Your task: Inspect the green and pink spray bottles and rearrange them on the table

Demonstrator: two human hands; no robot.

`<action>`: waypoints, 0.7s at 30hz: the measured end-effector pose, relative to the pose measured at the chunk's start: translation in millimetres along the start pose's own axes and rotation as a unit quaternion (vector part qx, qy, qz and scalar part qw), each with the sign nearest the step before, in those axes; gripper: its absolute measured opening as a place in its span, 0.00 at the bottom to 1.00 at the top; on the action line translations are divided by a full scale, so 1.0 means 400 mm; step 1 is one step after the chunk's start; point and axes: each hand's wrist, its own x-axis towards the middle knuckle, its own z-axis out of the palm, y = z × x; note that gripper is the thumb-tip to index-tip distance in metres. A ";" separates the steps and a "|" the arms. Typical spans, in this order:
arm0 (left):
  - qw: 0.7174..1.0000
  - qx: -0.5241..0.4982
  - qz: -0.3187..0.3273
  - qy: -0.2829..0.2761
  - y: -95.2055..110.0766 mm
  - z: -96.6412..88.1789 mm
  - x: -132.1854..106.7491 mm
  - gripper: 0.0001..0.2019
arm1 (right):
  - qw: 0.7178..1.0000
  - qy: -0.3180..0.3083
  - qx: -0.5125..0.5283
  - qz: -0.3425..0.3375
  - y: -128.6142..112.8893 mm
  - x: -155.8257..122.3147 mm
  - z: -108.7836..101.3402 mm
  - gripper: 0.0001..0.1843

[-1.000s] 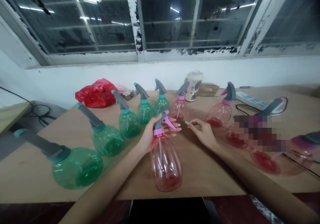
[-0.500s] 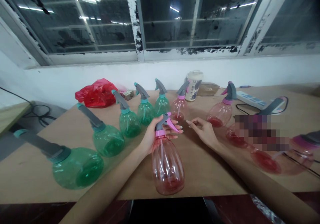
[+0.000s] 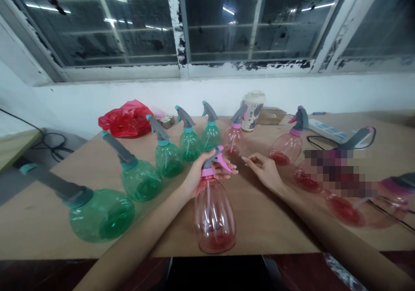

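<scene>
A pink see-through spray bottle (image 3: 214,213) with a grey and pink trigger head stands near the front edge of the wooden table (image 3: 259,222). My left hand (image 3: 201,174) is wrapped round its neck and trigger head. My right hand (image 3: 264,170) hovers just to the right of the nozzle, fingers loosely curled with thumb and forefinger near each other, holding nothing that I can see. Several green spray bottles (image 3: 168,157) curve off to the left, and more pink ones (image 3: 287,146) to the right.
A red plastic bag (image 3: 126,120) lies at the back left. A paper cup (image 3: 252,111) and a flat box stand at the back by the wall. A white power strip (image 3: 327,131) with a black cable lies at the right. A blurred patch covers part of the right side.
The pink bottle in my left hand has shifted slightly and tilted a little. My right hand has stayed almost in place beside the nozzle.
</scene>
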 end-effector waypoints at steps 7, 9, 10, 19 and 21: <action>0.997 0.047 0.055 -0.006 0.015 0.014 -0.017 0.16 | 1.000 0.000 0.011 0.004 -0.005 -0.002 -0.002 0.18; 0.995 0.059 0.071 -0.023 0.021 0.017 -0.021 0.16 | 1.000 0.000 0.013 0.004 -0.005 -0.001 -0.002 0.18; 0.994 0.066 0.078 -0.025 0.023 0.016 -0.021 0.16 | 1.000 0.001 0.013 0.004 -0.006 -0.001 -0.002 0.18; 1.000 0.005 0.013 0.015 0.007 -0.013 0.005 0.26 | 1.000 0.001 0.016 0.008 -0.005 0.000 -0.004 0.19; 1.000 0.000 0.008 0.015 0.004 -0.012 0.006 0.26 | 1.000 0.005 0.014 0.008 -0.006 0.001 -0.005 0.19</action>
